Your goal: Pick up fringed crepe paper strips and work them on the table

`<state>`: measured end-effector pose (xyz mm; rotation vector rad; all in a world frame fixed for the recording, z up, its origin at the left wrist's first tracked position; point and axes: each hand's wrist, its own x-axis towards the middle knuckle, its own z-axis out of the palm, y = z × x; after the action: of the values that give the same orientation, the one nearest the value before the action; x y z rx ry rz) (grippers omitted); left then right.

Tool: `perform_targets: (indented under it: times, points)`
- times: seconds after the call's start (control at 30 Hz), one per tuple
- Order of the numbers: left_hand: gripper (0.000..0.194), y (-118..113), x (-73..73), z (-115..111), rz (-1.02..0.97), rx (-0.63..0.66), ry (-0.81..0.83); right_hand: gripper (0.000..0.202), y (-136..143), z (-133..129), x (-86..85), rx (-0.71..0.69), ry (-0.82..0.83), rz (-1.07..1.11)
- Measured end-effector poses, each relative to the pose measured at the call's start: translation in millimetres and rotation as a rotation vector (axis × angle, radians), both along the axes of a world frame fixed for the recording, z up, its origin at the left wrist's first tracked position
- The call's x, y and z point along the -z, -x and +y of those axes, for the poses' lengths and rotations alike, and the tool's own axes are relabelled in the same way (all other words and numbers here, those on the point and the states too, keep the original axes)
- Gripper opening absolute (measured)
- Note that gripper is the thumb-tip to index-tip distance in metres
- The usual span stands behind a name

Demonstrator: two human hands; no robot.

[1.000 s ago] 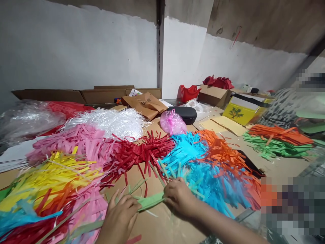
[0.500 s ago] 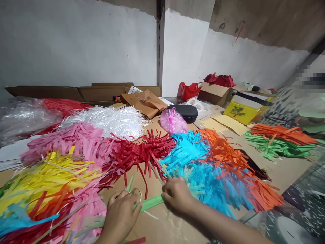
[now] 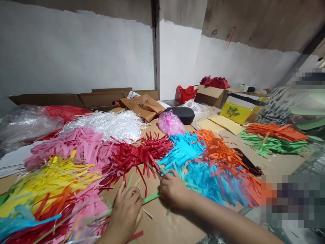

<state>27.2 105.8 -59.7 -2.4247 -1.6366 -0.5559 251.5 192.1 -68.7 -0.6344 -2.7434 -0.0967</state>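
A narrow band of green paper (image 3: 151, 198) runs between my two hands, low over the brown cardboard surface. My left hand (image 3: 129, 210) is closed around its left end, and loose green fringe sticks up beyond the fingers. At the other end my right hand (image 3: 174, 190) grips the same paper with curled fingers, knuckles up. Pale green strips spread out past it, over a bundle of blue fringed paper (image 3: 203, 176). Dark red fringed paper (image 3: 138, 152) lies just beyond both hands. Left of my left hand are pink fringe (image 3: 86, 145) and yellow fringe (image 3: 53, 183).
Behind lie white stringy strips (image 3: 106, 125), a pink plastic bag (image 3: 171, 123) and a black case (image 3: 184, 115). Orange fringe (image 3: 220, 152) and a green bundle (image 3: 274, 144) are to the right, near a yellow box (image 3: 238, 110). Another person (image 3: 276, 101) sits at the right.
The green band between my hands has gone from wide and flat to narrow. My left hand has turned, its fingers pointing more upward. The camera view has shifted slightly.
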Motion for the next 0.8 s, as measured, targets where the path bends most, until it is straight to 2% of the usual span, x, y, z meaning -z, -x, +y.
perform_targets:
  times: [0.07, 0.17, 0.37, 0.5, 0.6, 0.8]
  points:
    - [0.016, 4.3, -0.5, 1.1, -0.007, 0.020, 0.002, 0.011, 2.4, -2.6, -0.5, 0.024, 0.041, 0.007]
    - [0.020, 13.5, 3.3, -1.1, 0.004, 0.027, 0.009, 0.018, 1.0, -5.5, 3.1, 0.052, 0.140, -0.003]
    - [0.008, 29.5, 18.0, -3.6, -0.174, -0.131, 0.270, 0.013, -11.6, 8.7, 9.3, 0.153, 0.345, 0.053]
    - [0.022, 31.8, 21.4, 0.5, -0.185, -0.174, 0.301, 0.015, -10.1, 18.2, 4.9, 0.205, 0.448, 0.064]
    - [0.028, 31.1, 22.0, 3.0, -0.168, -0.175, 0.304, 0.013, -7.2, 19.6, 1.8, 0.218, 0.479, 0.060]
    - [0.020, 25.9, 24.3, 4.6, -0.092, -0.199, 0.202, 0.005, -5.7, 11.8, 1.5, 0.242, 0.421, 0.052]
